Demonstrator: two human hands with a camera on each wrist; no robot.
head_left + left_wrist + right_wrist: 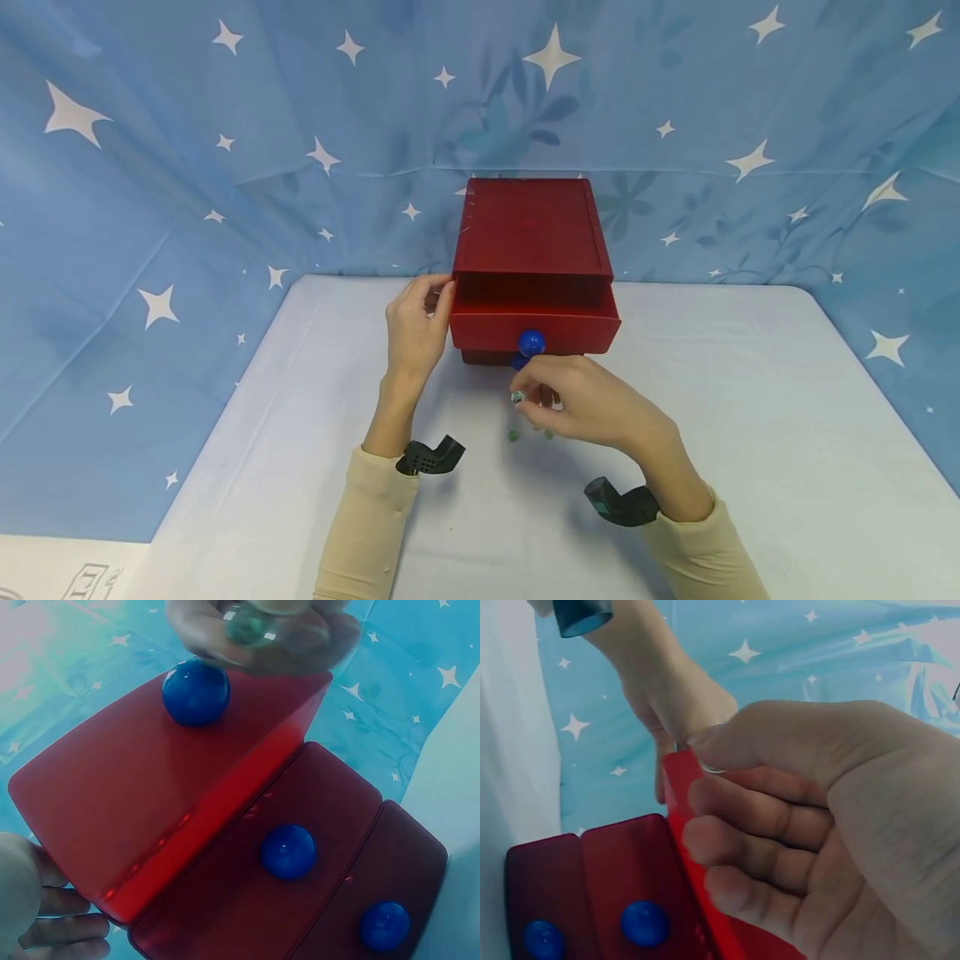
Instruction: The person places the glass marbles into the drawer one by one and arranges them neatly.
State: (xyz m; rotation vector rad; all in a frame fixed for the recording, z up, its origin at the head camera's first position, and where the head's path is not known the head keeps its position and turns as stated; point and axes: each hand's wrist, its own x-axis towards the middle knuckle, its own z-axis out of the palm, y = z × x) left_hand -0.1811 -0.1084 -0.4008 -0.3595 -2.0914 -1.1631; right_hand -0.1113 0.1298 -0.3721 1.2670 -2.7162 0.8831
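My right hand [581,400] pinches a clear glass marble [517,397] with green inside, between thumb and forefinger. It is just in front of the open top drawer [480,333] of a red drawer cabinet [532,225]. The left wrist view shows the marble [250,628] above the top drawer's blue round knob [196,692]. In the right wrist view the thumb mostly covers it. At the cabinet's left side, my left hand [418,325] rests its fingers along the edge of the pulled-out drawer, thumb near the front corner.
Small green marbles [513,435] lie on the white table [300,400] below my right hand. Two lower drawers with blue knobs [289,851] are closed under the top one. A blue star-printed cloth [300,100] hangs behind the table.
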